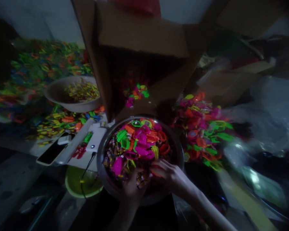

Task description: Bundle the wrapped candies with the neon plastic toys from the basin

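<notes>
A round metal basin (100, 160) sits in front of me, filled with bright pink, green, orange and yellow plastic pieces (142, 139) that look like toy watches. Small wrapped pieces (109, 160) lie beneath and around them. At the basin's near side, my left hand (132, 186) reaches in among the small pieces; its fingers are partly hidden and dim. Just to its right, my right hand (167, 173) has its fingers curled over an orange plastic piece (156, 172). The two hands are close but apart, and shadow covers the contents between them.
Behind the basin a cardboard box (144, 33) opens towards me, with some plastic pieces inside. To the left are a pale bowl (73, 106) of yellow pieces, a phone (54, 150) and a white device with a cable (95, 139). More plastic pieces (204, 131) are heaped at right.
</notes>
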Available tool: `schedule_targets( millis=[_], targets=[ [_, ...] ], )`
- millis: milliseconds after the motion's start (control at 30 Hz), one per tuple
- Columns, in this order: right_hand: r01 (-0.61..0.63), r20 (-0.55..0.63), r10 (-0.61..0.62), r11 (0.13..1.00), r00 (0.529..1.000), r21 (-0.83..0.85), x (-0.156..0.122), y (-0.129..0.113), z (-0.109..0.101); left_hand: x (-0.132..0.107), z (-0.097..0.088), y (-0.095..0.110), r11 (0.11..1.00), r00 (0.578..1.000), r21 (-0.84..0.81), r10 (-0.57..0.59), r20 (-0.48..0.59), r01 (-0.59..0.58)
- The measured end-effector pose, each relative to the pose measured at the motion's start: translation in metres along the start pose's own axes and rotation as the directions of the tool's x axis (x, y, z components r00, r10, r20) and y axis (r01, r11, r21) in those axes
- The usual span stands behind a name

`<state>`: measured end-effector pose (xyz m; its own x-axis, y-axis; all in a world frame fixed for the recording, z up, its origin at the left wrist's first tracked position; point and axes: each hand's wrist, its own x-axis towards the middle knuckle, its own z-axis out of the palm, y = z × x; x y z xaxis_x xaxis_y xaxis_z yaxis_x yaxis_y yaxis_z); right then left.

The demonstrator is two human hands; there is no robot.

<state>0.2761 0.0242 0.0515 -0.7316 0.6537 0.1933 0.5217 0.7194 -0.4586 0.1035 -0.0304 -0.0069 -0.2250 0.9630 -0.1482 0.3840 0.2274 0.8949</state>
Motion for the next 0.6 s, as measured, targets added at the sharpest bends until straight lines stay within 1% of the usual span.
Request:
schedule_targets(
  millis=[133, 233, 300, 367, 433, 500, 533, 567, 600],
  targets=[
    [0.065, 0.047, -0.064, 0.997, 0.997, -0.031, 0.002, 0.005, 0.003, 0.0, -0.001, 0.001, 1.0, 1.0, 0.029, 0.003, -0.018, -0.002],
    [0.097, 0.017, -0.097, 0.995, 0.995, -0.018, 0.0, 0.006, 0.01, 0.0, -0.001, 0.002, 0.999, 1.0, 0.039, 0.009, -0.019, -0.008],
    [0.059, -0.009, -0.059, 0.998, 0.998, 0.02, -0.001, 0.005, 0.013, 0.001, -0.002, 0.004, 0.999, 1.0, 0.044, 0.006, -0.002, -0.006],
    [-0.033, -0.001, 0.033, 0.995, 0.999, 0.094, -0.004, 0.008, 0.008, 0.001, -0.001, 0.007, 0.999, 1.0, 0.034, 0.003, 0.031, -0.004],
    [-0.171, 0.074, 0.158, 0.96, 0.985, 0.221, -0.009, 0.016, -0.007, 0.0, -0.001, 0.009, 1.0, 0.998, -0.001, 0.003, 0.059, -0.003],
    [-0.312, 0.131, 0.284, 0.897, 0.95, 0.313, -0.017, 0.033, -0.032, -0.001, 0.001, 0.009, 0.997, 0.998, -0.081, -0.006, 0.059, 0.011],
    [-0.368, 0.096, 0.356, 0.881, 0.93, 0.298, -0.022, 0.043, -0.046, -0.001, 0.001, 0.009, 0.991, 0.999, -0.131, -0.01, 0.052, 0.017],
    [-0.399, -0.048, 0.423, 0.881, 0.905, 0.254, -0.027, 0.054, -0.06, -0.001, 0.001, 0.009, 0.984, 0.999, -0.178, -0.013, 0.046, 0.021],
    [-0.433, -0.161, 0.474, 0.87, 0.866, 0.237, -0.033, 0.064, -0.073, -0.001, 0.001, 0.009, 0.976, 0.999, -0.216, -0.016, 0.042, 0.025]
  ],
)
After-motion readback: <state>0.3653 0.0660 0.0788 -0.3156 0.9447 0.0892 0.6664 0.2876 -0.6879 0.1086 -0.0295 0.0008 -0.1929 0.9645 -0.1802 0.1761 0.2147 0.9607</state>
